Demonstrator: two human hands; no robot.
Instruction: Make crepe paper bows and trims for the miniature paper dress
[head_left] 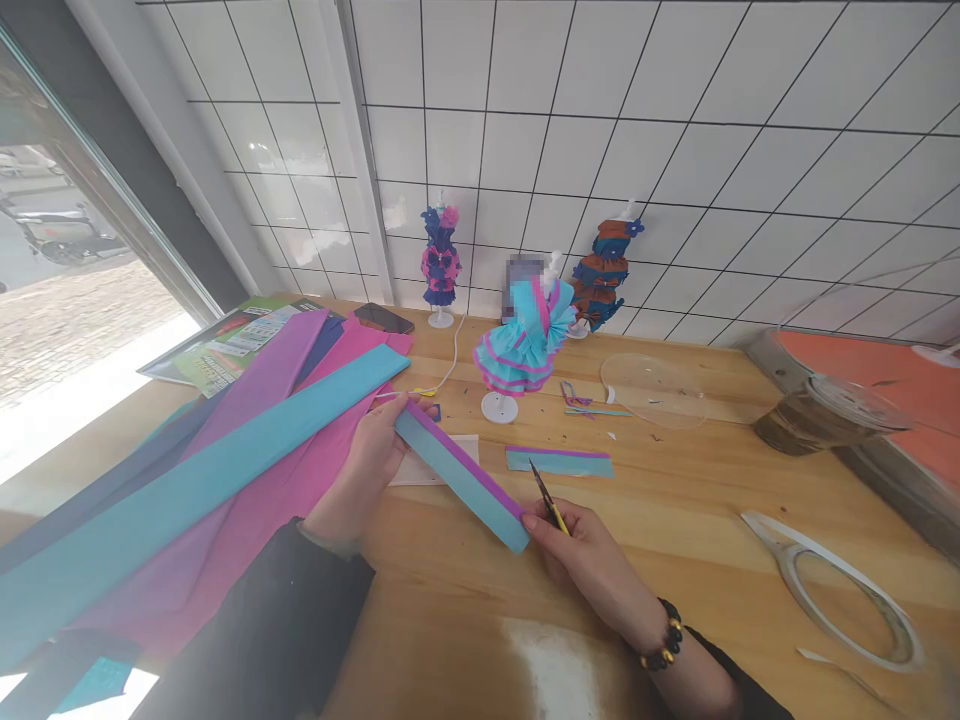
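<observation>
A blue strip with a purple edge (461,472) stretches diagonally between both hands. My left hand (379,440) pinches its upper left end. My right hand (589,550) grips yellow-handled scissors (551,495), blades pointing up and left, while its thumb and finger touch the strip's lower right end. A shorter blue strip with a purple edge (559,462) lies on the table just beyond the scissor tips. Behind it, a small blue ruffled dress with purple trim (521,345) is on a white stand (499,407). A pale rectangular sheet (457,460) lies partly beneath the held strip.
Long blue (225,470), purple and pink sheets cover the table's left side. Two other dressed figures (440,260) (604,270) stand by the tiled wall. At the right are a drink cup (817,415), a clear disc (652,388) and a tape roll (847,600).
</observation>
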